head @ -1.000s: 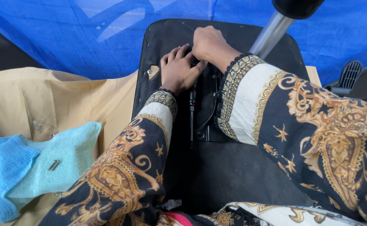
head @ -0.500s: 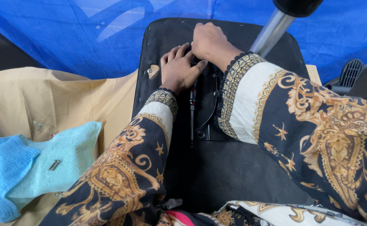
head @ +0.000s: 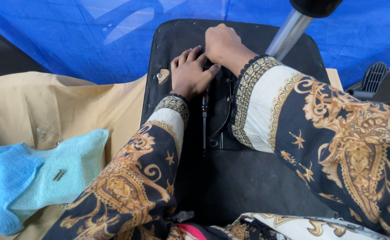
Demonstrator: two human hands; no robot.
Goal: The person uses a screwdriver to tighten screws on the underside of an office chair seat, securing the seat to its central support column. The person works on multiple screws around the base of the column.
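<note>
My left hand (head: 189,73) lies palm down on a black padded panel (head: 230,186), fingers spread toward its far end, thumb against a screwdriver (head: 205,116) that lies along the panel with its shaft pointing toward me. My right hand (head: 223,44) is curled shut just beyond it, pressing on the panel where a black metal bracket (head: 224,111) sits. What the right hand grips is hidden under its fingers. Both arms wear black sleeves with gold patterns.
A small metal fitting with a screw (head: 161,75) sits at the panel's left edge. A silver tube (head: 289,31) rises at upper right. Light blue cloth (head: 35,178) with loose screws (head: 59,175) lies on tan fabric (head: 48,106) at left. Blue tarp (head: 92,35) spreads behind.
</note>
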